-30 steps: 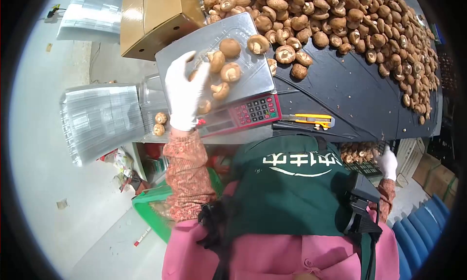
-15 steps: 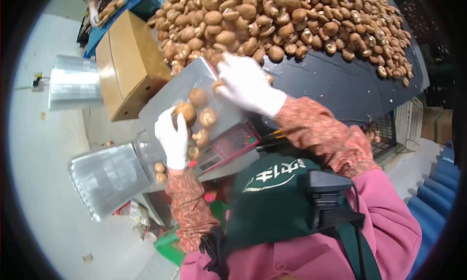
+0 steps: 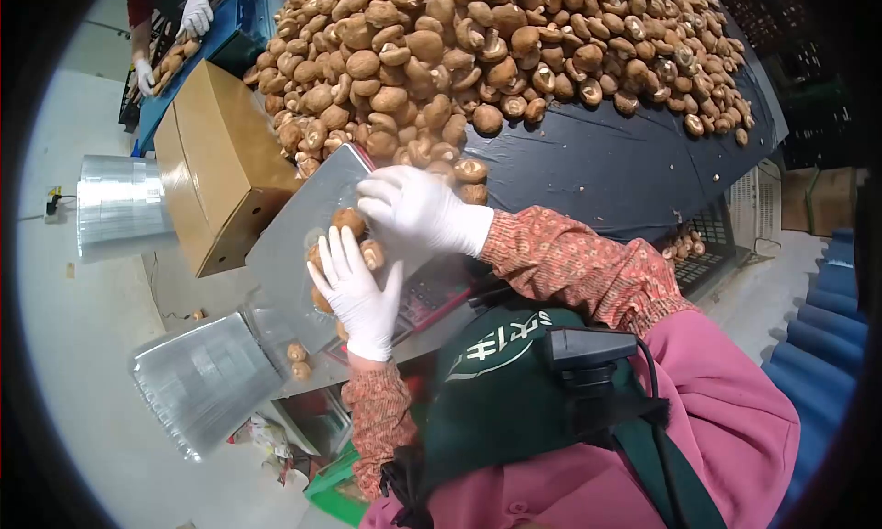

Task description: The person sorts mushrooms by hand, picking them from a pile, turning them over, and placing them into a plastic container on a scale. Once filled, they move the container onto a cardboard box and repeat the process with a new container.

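Note:
My left hand (image 3: 360, 299), in a white glove, lies with fingers spread over several shiitake mushrooms (image 3: 348, 221) on the scale. Their clear plastic tray shows only in part beneath them. Just above and right of them is my gloved right hand (image 3: 418, 208), fingers curled inward; whatever they may hold is hidden. The scale has a grey platform (image 3: 285, 244) and a pink-edged panel with keys (image 3: 430, 295), partly covered by my hands. A big heap of shiitake mushrooms (image 3: 404, 61) reaches the platform's far edge.
A cardboard box (image 3: 207, 162) stands left of the scale. Stacks of clear trays (image 3: 207, 377) sit at the left, near two loose mushrooms (image 3: 299, 362). Black sheeting (image 3: 588, 171) covers the table. Another person's gloved hands (image 3: 197, 15) are at the upper left.
My left hand has gone from gripping a mushroom at the group's edge to lying spread over the group. My right hand has come down and left, from the heap's edge toward the group.

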Available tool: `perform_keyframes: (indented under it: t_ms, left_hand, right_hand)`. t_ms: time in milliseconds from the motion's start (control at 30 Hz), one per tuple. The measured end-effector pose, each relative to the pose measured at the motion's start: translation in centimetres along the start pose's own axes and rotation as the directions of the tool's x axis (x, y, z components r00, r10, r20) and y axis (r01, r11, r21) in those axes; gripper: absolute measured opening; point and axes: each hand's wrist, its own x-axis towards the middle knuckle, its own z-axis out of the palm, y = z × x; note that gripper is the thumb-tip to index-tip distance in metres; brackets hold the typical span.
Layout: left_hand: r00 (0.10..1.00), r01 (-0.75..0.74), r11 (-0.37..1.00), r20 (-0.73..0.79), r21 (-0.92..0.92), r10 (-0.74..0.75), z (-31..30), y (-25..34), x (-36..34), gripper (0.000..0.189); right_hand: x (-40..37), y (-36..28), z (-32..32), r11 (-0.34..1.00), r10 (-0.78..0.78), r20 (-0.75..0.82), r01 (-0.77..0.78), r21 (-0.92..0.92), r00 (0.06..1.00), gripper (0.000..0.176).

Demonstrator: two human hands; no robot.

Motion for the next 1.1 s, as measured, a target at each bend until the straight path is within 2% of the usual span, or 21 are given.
perform_keyframes:
  t_ms: [33,67,167,267,333,400,467,500,600,633,667,733,767,867,900,1000,1100]
  left_hand:
    - [1.000,-0.007,1.000,0.001,-0.002,0.007,0.1,-0.3,-0.1,0.089]
    - [1.000,-0.015,1.000,0.002,-0.001,0.015,0.0,-0.5,-0.2,0.087]
    - [0.997,-0.065,0.997,0.055,0.048,0.062,-1.1,-0.9,-0.4,0.086]
    - [0.992,-0.055,0.998,0.114,0.018,0.053,-2.0,-2.0,-1.0,0.089]
    - [0.992,-0.056,0.998,0.110,-0.009,0.057,-2.4,-2.3,-1.3,0.092]
    - [0.996,-0.047,0.997,0.069,-0.054,0.051,-2.5,-1.8,-1.4,0.092]
    - [0.998,-0.040,0.995,0.036,-0.088,0.044,-2.8,-1.0,-1.4,0.092]
    - [0.999,-0.037,0.995,0.020,-0.097,0.039,-3.1,-0.5,-1.2,0.092]
    - [1.000,-0.003,0.991,-0.008,-0.133,0.002,-4.1,0.3,-1.1,0.091]
    - [1.000,0.013,0.989,-0.014,-0.150,-0.015,-4.2,0.5,-1.1,0.091]
    - [1.000,0.020,0.985,-0.018,-0.169,-0.024,-4.2,0.7,-1.3,0.091]
    - [0.999,0.021,0.978,-0.031,-0.207,-0.028,-4.1,0.9,-1.5,0.090]
    - [0.999,0.010,0.975,-0.047,-0.222,-0.021,-3.9,0.9,-1.5,0.088]
    - [0.998,-0.006,0.973,-0.060,-0.232,-0.008,-3.3,0.8,-1.6,0.087]
    - [0.998,-0.008,0.972,-0.065,-0.234,-0.008,-3.2,0.8,-1.7,0.087]
    - [0.997,0.004,0.972,-0.075,-0.235,-0.022,-3.3,0.4,-2.0,0.087]
    - [0.995,0.026,0.966,-0.090,-0.257,-0.051,-3.5,0.0,-2.5,0.085]
  right_hand:
    - [-0.4,-0.3,0.4,0.995,0.039,0.058,-0.044,0.087,0.998,0.031]
    - [-1.1,-0.6,0.2,0.996,0.023,0.179,-0.039,0.085,0.984,0.023]
    - [-1.3,-0.9,-2.0,0.969,-0.045,0.076,0.025,0.247,0.996,0.018]
    - [-3.0,3.3,-4.9,0.968,0.248,0.043,-0.250,0.039,0.968,0.022]
    - [-5.1,8.1,-5.1,0.813,0.536,0.086,-0.487,-0.318,0.840,0.030]
    - [-8.0,11.7,-4.6,0.723,0.584,0.101,-0.460,-0.515,0.805,0.035]
    - [-9.4,13.6,-4.5,0.753,0.512,0.134,-0.368,-0.546,0.849,0.038]
    - [-9.2,13.6,-4.7,0.748,0.545,0.141,-0.403,-0.528,0.826,0.039]
    - [-8.9,12.1,-5.8,0.655,0.753,0.002,-0.749,-0.101,0.658,0.044]
    - [-8.0,11.8,-7.0,0.331,0.895,0.218,-0.907,0.260,0.389,0.053]
    - [-7.2,11.3,-8.5,-0.041,0.850,0.442,-0.802,0.596,0.286,0.054]
    - [-7.5,10.2,-9.8,-0.361,0.715,0.543,-0.433,0.826,0.440,0.044]
    - [-7.4,9.7,-10.5,-0.431,0.676,0.583,-0.401,0.809,0.450,0.049]
    - [-6.3,8.2,-11.4,-0.513,0.579,0.611,-0.341,0.787,0.539,0.055]
    - [-6.1,7.6,-11.5,-0.530,0.594,0.627,-0.341,0.776,0.504,0.061]
    - [-5.6,6.8,-10.9,-0.602,0.535,0.642,-0.286,0.746,0.550,0.062]
    - [-4.9,5.8,-10.1,-0.609,0.529,0.621,-0.251,0.752,0.578,0.064]
